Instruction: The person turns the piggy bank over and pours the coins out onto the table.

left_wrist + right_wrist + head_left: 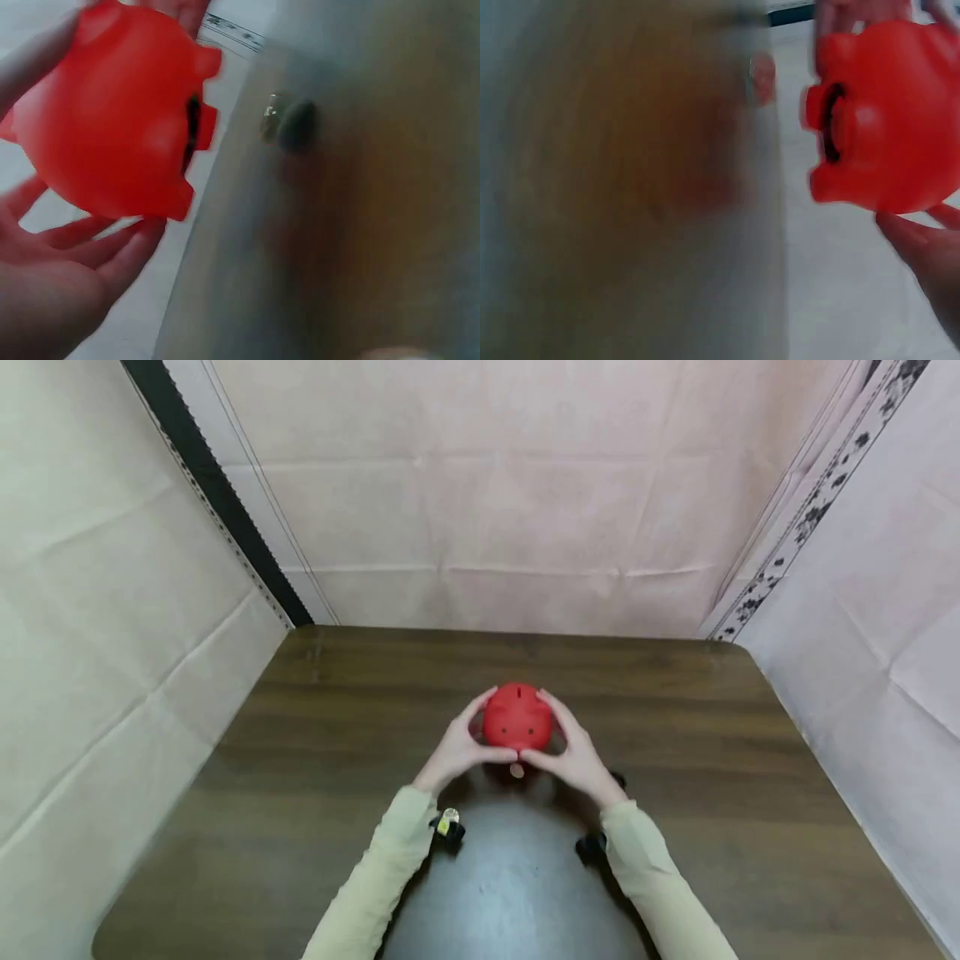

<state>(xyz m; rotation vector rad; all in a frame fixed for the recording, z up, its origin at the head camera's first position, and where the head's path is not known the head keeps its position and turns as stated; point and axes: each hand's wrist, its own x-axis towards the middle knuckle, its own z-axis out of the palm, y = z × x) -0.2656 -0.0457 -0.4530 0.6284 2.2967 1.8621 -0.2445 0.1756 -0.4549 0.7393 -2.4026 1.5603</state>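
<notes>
In the head view a red piggy bank point(517, 718) is held between both hands, its slot visible on top. My left hand point(463, 739) curves round its left side, thumb toward me; my right hand point(572, 747) mirrors this on the right. The wrist views show the piggy bank point(112, 112) raised over the table, stubby feet downward, with a dark opening between them. Just below the bank in the head view is a small round tan disc point(517, 770). A dark round disc point(298, 127) shows beneath the feet in the left wrist view, a reddish one point(762, 77) in the right.
The brown wood-grain table point(337, 760) has rounded corners and a glossy patch toward me. White cloth hangs at the back point(510, 527), left and right. Black wrist straps point(452, 835) sit at both sleeves.
</notes>
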